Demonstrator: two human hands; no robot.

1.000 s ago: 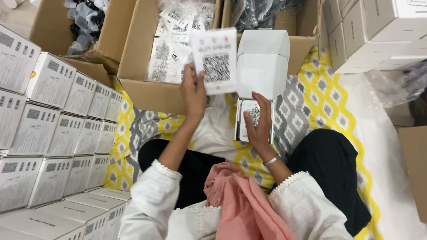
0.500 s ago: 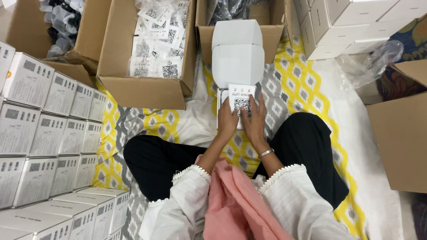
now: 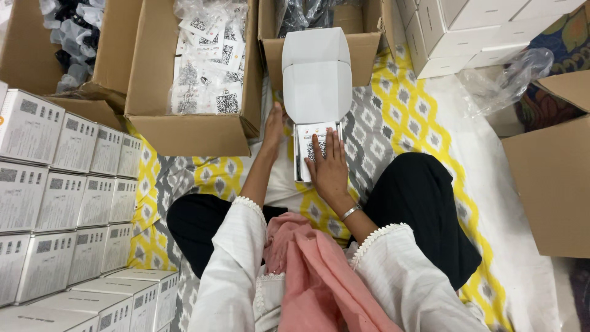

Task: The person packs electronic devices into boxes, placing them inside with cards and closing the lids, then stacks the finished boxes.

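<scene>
**Open white carton on lap, both hands at it**

Floor covering (image 3: 424, 117): woven mat, yellow, grey and white diamond pattern, flat, slightly creased under the legs.

Brown cardboard boxes: corrugated, matte, flaps open. One at far right (image 3: 550, 184), plain side toward camera. One at upper left of centre (image 3: 190, 132) holds clear crinkled plastic bags of printed paper leaflets (image 3: 206, 80). One at top centre (image 3: 362, 43) holds dark items in glossy plastic wrap; contents cannot be made out.

Stack of small white cartons (image 3: 61, 184) along the left: smooth card, rectangular, labels on the faces, packed in tight rows. Similar white cartons (image 3: 467, 31) stacked at upper right, with a crumpled clear plastic bag (image 3: 510, 80) just beside them.

Open white carton (image 3: 316, 92): smooth card, lid flaps raised upright toward the top-centre box; its body rests on the person's lap between the knees. A white printed leaflet (image 3: 313, 132) lies flat in its opening.

Right hand (image 3: 332, 169): palm down, fingers (image 3: 329, 144) extended and slightly spread, pressing flat on the leaflet; nothing gripped. Thin metal bangle at the wrist.

Left hand (image 3: 273, 132): at the carton's left side wall, touching it, fingers straight and loosely together; whether they curl around the edge cannot be told.
</scene>
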